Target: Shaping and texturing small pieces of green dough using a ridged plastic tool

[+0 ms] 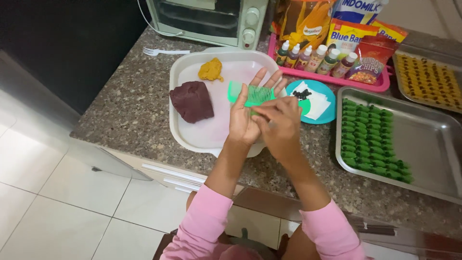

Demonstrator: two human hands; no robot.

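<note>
My left hand [248, 113] holds a green comb [250, 94] flat across its palm, teeth pointing up, over a white tray [192, 67]. Against the comb's lower edge my right hand [281, 123] presses with its fingers curled; whatever lies under those fingers is hidden. On the tray sit a dark brown lump of dough [191, 101] at the left and a smaller yellow lump [211, 70] at the back. A metal baking tray [433, 139] to the right carries rows of small green shaped pieces [373, 139].
A blue plate [327, 96] with white paper and dark bits stands behind my hands. A pink tray [332, 77] holds small colouring bottles and food packets. A toaster oven [211, 19], a white fork [163, 51] and a second baking tray [428, 79] line the back. Counter edge at left.
</note>
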